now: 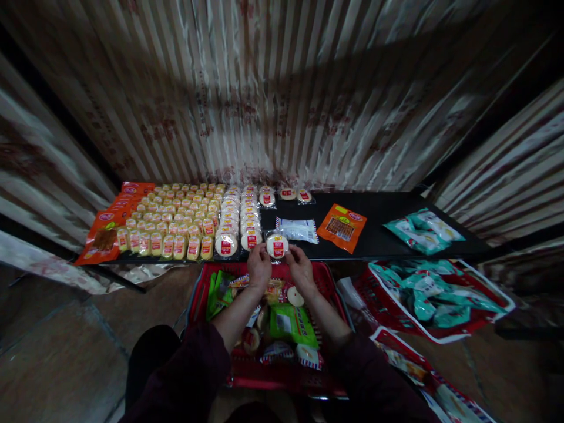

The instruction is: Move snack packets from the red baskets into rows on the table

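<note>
Between my two hands, at the front edge of the black table [374, 205], is a round wrapped cake [277, 246] in clear film with a red and yellow label. My left hand [259, 267] pinches the left side of its wrapper. On the other side, the fingers of my right hand [301, 269] close on the wrapper's right edge. Just left of it run two rows of similar round cakes [226, 244]. A white and blue packet [297, 230] lies right behind the held cake. Below my hands stands a red basket [288, 379] of mixed snacks, including a green packet [293, 325].
Small yellow wrapped cakes [176, 226] fill the table's left part, beside orange bags [99, 238]. Another orange bag [342, 227] and teal packets [423, 230] lie to the right. A red basket with white rim [476, 335] holds more teal packets. Striped curtain [282, 88] hangs behind.
</note>
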### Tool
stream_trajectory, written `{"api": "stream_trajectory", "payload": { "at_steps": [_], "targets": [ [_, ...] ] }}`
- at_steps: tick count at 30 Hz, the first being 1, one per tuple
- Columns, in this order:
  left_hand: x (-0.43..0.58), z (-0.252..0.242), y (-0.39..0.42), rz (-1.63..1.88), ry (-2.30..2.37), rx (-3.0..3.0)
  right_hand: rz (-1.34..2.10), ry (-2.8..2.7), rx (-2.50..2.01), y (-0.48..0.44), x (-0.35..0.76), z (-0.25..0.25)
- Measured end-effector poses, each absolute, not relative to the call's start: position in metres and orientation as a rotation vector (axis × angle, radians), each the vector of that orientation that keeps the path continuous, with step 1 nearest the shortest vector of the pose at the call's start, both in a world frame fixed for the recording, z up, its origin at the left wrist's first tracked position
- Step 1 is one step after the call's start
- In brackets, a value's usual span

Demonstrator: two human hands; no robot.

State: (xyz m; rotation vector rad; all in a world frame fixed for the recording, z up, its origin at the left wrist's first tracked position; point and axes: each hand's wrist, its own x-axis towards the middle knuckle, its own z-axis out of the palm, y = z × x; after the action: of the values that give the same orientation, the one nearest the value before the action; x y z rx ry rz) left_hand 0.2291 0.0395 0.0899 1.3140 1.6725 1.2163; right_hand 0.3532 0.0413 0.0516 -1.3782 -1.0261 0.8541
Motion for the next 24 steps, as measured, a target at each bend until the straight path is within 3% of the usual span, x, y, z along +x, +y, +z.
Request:
{"api": "stream_trajectory", "payload": {
  "at_steps": [12,24],
  "targets": [
    [0.222,0.108,0.081,1.215,1.638,1.308,1.050,-0.836,-1.241,0.090,0.343,0.071],
    [0.235,0.100,0.107,1.128,1.714,1.325,0.808,-0.979,-1.409,0.113,0.364,0.053]
  ]
}}
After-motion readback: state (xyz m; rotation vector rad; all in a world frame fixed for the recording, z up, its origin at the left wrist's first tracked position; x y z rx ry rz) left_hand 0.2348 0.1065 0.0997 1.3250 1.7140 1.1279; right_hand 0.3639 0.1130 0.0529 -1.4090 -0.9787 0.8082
